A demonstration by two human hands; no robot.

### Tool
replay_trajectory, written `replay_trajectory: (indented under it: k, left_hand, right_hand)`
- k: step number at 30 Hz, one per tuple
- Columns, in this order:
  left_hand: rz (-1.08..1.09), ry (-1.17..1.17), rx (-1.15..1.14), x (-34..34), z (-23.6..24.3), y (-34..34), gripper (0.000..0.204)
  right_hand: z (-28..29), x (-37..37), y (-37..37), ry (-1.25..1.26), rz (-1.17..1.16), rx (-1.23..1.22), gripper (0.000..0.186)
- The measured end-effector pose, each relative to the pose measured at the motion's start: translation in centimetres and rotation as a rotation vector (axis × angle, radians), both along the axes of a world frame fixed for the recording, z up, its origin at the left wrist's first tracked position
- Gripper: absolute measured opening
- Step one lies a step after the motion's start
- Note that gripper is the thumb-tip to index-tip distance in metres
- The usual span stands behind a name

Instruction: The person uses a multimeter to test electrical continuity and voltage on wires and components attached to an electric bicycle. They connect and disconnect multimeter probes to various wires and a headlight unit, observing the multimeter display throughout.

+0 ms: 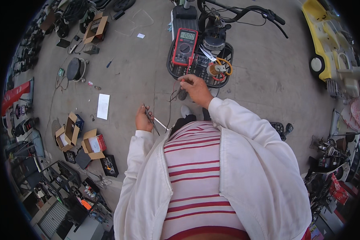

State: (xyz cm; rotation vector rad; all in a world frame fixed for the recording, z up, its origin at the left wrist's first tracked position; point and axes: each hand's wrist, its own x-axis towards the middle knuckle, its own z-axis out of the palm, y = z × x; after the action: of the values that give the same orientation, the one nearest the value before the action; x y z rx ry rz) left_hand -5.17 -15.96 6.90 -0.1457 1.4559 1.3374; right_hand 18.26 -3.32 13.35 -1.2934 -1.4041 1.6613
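Note:
My right hand (197, 91) is closed in a pinch on a thin red wire (183, 80) just in front of the rear rack. My left hand (143, 119) lies lower and to the left, closed on a slim dark pointed tool (151, 120) whose exact kind I cannot make out. A short silver rod (161, 123) sticks out beside it. Beyond my right hand a red-framed multimeter (185, 47) rests on the black rack (227, 52), its display lit. Scissors-like silver pliers (207, 53) lie to its right, touching a coil with orange wires (216, 70).
Handlebars (264, 14) of a two-wheeler reach over the far side. A yellow toy-like vehicle (322, 48) stands at right. Open cardboard boxes (70, 130), a white sheet (103, 106), a round stool (75, 69) and a screwdriver (109, 63) are on the floor at left.

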Motion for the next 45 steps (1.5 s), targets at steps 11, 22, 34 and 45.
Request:
replay_trajectory:
  k: [11, 22, 34, 45]
  left_hand:
    - [-0.382, 0.366, 0.019, -0.2, -0.1, -3.2, 0.025]
    - [-0.713, 0.727, -0.056, -0.9, -4.9, -2.7, 0.025]
    - [-0.487, 0.474, -0.550, -7.2, -19.4, -9.6, 0.027]
    - [-0.964, 0.899, -0.594, -9.5, -21.6, -9.9, 0.032]
  right_hand:
    - [-2.9, -0.1, -2.0, -0.186, 0.227, 0.007, 0.020]
    - [3.2, 2.3, -1.3, -0.193, 0.098, 0.226, 0.020]
    - [1.1, 9.3, -3.5, -1.052, 0.671, 0.624, 0.017]
    - [4.1, 9.9, -1.7, -0.392, 0.298, 0.308, 0.020]
